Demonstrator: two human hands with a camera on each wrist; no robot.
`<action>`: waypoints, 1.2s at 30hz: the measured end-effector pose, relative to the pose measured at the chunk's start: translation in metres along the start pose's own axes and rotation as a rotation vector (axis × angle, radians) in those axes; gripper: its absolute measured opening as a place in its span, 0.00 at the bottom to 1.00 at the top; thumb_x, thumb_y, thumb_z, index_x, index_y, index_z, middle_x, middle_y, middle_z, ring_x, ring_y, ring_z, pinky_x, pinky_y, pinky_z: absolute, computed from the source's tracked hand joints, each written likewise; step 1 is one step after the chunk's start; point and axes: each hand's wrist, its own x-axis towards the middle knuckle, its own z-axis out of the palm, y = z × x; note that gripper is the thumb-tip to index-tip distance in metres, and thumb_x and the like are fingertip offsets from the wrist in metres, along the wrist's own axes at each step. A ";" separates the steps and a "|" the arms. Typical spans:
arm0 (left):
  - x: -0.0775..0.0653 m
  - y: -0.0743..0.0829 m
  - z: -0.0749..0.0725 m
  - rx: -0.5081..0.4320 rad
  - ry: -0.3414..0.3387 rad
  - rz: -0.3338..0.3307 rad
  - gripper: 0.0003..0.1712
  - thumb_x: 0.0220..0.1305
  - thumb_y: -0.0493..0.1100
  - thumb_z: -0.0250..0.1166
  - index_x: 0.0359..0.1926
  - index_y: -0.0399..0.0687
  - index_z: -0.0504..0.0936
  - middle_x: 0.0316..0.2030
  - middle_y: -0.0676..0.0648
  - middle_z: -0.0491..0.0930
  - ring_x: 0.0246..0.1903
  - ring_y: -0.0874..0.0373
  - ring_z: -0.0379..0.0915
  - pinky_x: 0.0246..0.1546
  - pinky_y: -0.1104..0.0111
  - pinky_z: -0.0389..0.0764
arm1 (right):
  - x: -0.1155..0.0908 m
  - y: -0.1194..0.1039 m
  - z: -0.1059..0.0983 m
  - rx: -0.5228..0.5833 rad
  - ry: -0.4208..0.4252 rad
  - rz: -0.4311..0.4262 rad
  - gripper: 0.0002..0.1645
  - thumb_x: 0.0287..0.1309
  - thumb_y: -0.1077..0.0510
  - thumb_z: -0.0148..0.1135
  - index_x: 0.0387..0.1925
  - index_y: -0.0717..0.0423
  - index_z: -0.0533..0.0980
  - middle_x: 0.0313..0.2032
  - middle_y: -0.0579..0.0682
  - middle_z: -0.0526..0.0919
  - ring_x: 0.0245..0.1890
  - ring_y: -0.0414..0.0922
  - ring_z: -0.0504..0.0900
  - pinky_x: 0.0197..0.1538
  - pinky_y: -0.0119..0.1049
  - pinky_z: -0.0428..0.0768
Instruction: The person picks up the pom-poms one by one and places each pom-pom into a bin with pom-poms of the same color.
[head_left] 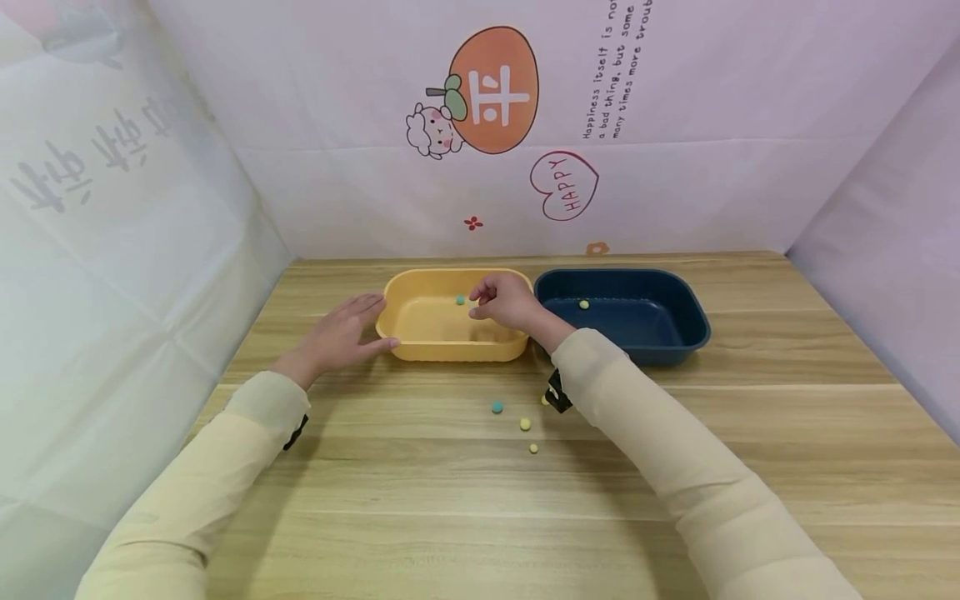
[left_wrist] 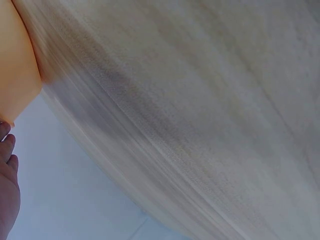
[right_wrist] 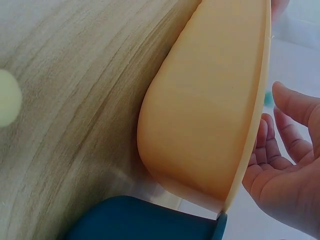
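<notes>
My left hand [head_left: 341,333] rests at the left end of the yellow bin [head_left: 461,351], fingers straight along the rim and thumb on its front edge. Over the right half of that bin is my right hand [head_left: 506,302]; in the right wrist view its thumb and fingertips stand apart. A small teal ball [head_left: 461,300] appears just left of these fingertips, inside the bin's outline. On the table in front lie another teal ball [head_left: 497,407] and a few yellow balls [head_left: 525,424], one partly hidden by the right wrist's black strap. Inside the dark blue bin [head_left: 660,353] is a yellow ball [head_left: 584,305].
The two bins stand side by side near the back of the wooden table [head_left: 420,508]. Behind them rises a white printed cloth [head_left: 337,192], which also lines the left and right sides. My right forearm crosses in front of the blue bin's left corner.
</notes>
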 end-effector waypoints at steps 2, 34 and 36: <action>0.000 0.000 0.000 -0.001 -0.001 -0.001 0.49 0.66 0.64 0.58 0.71 0.29 0.57 0.71 0.32 0.55 0.71 0.39 0.47 0.71 0.52 0.46 | 0.000 0.000 0.000 -0.005 -0.003 0.001 0.14 0.57 0.62 0.69 0.43 0.65 0.80 0.33 0.52 0.76 0.36 0.47 0.73 0.36 0.34 0.74; 0.000 0.000 0.000 0.003 -0.004 -0.016 0.49 0.66 0.65 0.57 0.71 0.30 0.57 0.71 0.33 0.55 0.71 0.39 0.46 0.71 0.51 0.46 | -0.013 -0.007 -0.012 -0.024 -0.025 -0.021 0.10 0.59 0.61 0.68 0.41 0.59 0.79 0.35 0.52 0.77 0.38 0.48 0.74 0.38 0.35 0.74; 0.000 0.000 0.000 0.001 -0.002 -0.015 0.49 0.66 0.65 0.57 0.71 0.30 0.57 0.71 0.33 0.55 0.71 0.39 0.46 0.70 0.51 0.46 | -0.016 -0.007 -0.014 -0.023 -0.026 -0.025 0.10 0.59 0.61 0.68 0.41 0.59 0.79 0.36 0.52 0.77 0.38 0.48 0.74 0.39 0.35 0.74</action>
